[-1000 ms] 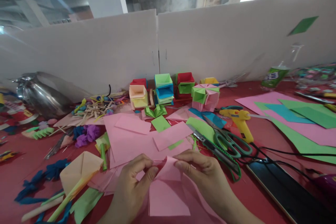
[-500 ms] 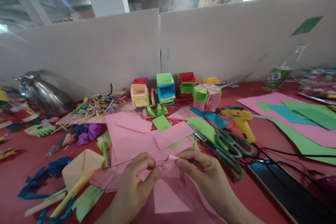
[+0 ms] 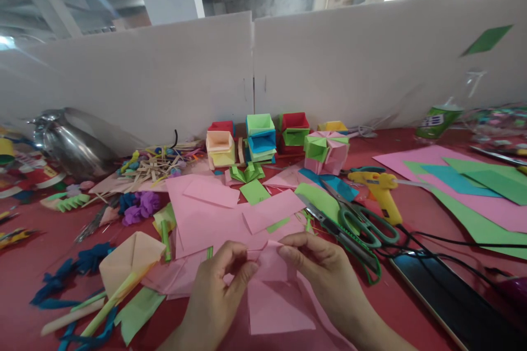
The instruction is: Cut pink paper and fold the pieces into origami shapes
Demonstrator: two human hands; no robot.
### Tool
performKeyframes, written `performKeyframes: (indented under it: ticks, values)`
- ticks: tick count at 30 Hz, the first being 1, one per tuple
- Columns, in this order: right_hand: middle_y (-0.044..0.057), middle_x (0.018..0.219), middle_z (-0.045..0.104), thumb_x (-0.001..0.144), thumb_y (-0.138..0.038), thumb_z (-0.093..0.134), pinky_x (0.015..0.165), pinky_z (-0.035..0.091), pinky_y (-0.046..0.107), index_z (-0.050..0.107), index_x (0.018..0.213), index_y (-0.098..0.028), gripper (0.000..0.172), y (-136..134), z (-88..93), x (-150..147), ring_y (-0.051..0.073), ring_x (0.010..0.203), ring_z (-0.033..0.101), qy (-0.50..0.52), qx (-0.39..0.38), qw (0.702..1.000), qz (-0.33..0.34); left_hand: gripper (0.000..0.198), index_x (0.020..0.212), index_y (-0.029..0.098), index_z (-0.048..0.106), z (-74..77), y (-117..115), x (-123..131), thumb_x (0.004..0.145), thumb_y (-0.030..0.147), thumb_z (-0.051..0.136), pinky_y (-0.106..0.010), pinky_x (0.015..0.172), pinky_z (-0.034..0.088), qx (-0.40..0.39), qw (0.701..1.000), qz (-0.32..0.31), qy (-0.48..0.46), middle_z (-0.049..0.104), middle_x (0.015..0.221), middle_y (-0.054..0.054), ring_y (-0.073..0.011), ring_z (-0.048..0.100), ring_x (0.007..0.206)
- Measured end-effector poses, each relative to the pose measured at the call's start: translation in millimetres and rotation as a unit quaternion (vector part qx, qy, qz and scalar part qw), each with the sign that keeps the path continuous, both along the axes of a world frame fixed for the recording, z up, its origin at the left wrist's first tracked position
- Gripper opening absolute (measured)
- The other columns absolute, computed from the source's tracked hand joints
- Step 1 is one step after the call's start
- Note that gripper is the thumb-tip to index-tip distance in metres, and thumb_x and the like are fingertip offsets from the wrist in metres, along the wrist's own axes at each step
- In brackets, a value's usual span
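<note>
Both my hands hold a partly folded pink paper piece [image 3: 274,296] low in the middle of the view. My left hand [image 3: 218,296] pinches its upper left corner with thumb and forefinger. My right hand [image 3: 325,279] pinches the upper right part, fingers closed on the paper. More loose pink sheets [image 3: 214,214] lie just beyond the hands on the red table [image 3: 411,214].
Folded paper boxes [image 3: 259,137] stand by the white partition. Green scissors [image 3: 362,225], a utility knife [image 3: 329,227] and a yellow glue gun [image 3: 381,189] lie right of the hands, above a dark phone [image 3: 444,296] with cables. Coloured sheets [image 3: 473,186] lie far right. A peach paper cone [image 3: 127,263], paper flowers and sticks lie left.
The pink piece's upper flap has been pressed lower and flatter between my fingers. The hands drifted slightly right; the view shifted a little.
</note>
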State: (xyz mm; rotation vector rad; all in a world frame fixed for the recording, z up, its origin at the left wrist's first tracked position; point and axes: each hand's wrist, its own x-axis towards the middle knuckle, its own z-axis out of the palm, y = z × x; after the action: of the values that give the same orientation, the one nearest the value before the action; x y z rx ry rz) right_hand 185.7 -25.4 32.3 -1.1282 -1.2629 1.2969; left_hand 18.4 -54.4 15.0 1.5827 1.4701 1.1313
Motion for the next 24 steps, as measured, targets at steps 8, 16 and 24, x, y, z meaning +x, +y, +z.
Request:
performKeyframes:
  ticks: [8, 16, 24]
  values:
    - [0.0, 0.064, 0.062, 0.073, -0.031, 0.066, 0.057, 0.039, 0.023, 0.07, 0.074, -0.018, 0.013, -1.4, -5.3, 2.3, 0.013, 0.061, 0.051, -0.061, 0.018, 0.998, 0.03, 0.031, 0.093, 0.017, 0.062, -1.6, 2.2, 2.6, 0.069, 0.038, 0.066, -0.025, 0.063, 0.041, -0.081, 0.982, -0.06, -0.162, 0.061, 0.074, -0.003, -0.0159, 0.053, 0.067]
    - [-0.003, 0.063, 0.057, 0.068, -0.031, 0.07, 0.05, 0.035, 0.02, 0.066, 0.09, -0.017, 0.026, -4.2, -8.3, -2.7, 0.009, 0.055, 0.046, 0.012, -0.028, 0.999, 0.031, 0.022, 0.058, 0.015, 0.058, -0.3, 5.0, 4.1, 0.073, 0.031, 0.059, -0.02, 0.05, 0.029, -0.09, 0.986, -0.073, -0.123, 0.04, 0.057, 0.004, -0.0105, 0.037, 0.055]
    - [-0.001, 0.066, 0.061, 0.07, -0.028, 0.067, 0.06, 0.043, 0.024, 0.066, 0.092, -0.018, 0.024, -7.1, -7.4, -2.5, 0.013, 0.063, 0.053, -0.067, 0.015, 0.997, 0.035, 0.021, 0.07, 0.015, 0.063, 1.3, 2.9, 4.6, 0.067, 0.034, 0.069, -0.022, 0.059, 0.039, -0.122, 0.971, -0.111, -0.171, 0.052, 0.065, 0.001, -0.0134, 0.047, 0.063]
